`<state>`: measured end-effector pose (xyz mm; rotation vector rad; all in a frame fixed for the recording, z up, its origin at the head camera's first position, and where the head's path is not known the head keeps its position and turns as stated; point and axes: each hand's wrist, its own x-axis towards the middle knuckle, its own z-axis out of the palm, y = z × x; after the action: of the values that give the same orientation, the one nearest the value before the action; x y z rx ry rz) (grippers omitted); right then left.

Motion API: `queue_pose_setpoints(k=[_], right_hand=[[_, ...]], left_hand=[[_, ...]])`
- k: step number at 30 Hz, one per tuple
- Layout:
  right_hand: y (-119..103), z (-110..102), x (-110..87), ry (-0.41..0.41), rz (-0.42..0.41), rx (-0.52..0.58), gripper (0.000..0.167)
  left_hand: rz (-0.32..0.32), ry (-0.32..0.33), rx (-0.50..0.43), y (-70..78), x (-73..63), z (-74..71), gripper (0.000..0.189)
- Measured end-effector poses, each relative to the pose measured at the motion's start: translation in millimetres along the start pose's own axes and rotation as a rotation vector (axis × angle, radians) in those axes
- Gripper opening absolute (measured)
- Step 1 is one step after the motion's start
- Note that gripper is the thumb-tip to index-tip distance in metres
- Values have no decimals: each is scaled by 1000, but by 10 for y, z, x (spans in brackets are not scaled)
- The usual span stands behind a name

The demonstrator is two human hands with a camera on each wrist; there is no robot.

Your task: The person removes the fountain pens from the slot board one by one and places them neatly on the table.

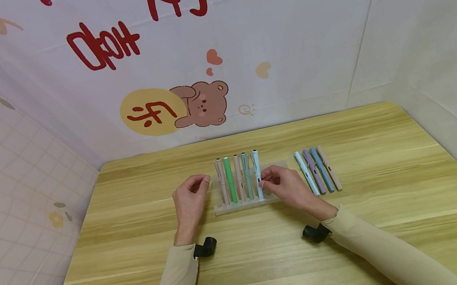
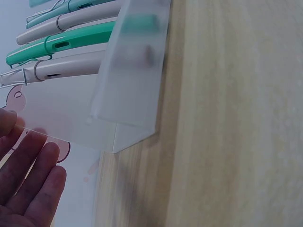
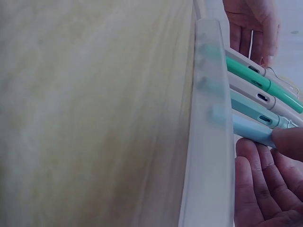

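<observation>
A translucent pen stand (image 1: 239, 207) stands on the table with several pens upright in a row. From the left come a pale pinkish pen (image 1: 223, 183), a green pen (image 1: 229, 177), another pinkish pen (image 1: 239, 175), a teal pen (image 1: 248, 179) and a light blue pen (image 1: 256, 163). My right hand (image 1: 286, 185) pinches the light blue pen, whose lower end sits behind the stand's front lip in the right wrist view. At the stand's left edge, my left hand (image 1: 190, 201) pinches the clear back sheet (image 2: 61, 106) between thumb and fingers.
Right of the stand, several pens lie side by side on the wooden table (image 1: 257, 267): a light blue one (image 1: 306, 172), a purple one (image 1: 314, 171), a darker blue one (image 1: 321, 169) and a pinkish one (image 1: 329, 168). A printed cloth wall (image 1: 295, 27) rises behind the table.
</observation>
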<state>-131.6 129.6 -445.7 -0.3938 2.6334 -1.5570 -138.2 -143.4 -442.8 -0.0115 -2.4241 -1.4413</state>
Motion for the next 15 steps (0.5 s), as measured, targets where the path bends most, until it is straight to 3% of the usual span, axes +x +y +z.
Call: queue_pose_setpoints(k=[15], right_hand=[[-114, -99, -49, 75, -38, 60, 15]], left_hand=[[-9, 3, 1, 0, 1, 8, 15]])
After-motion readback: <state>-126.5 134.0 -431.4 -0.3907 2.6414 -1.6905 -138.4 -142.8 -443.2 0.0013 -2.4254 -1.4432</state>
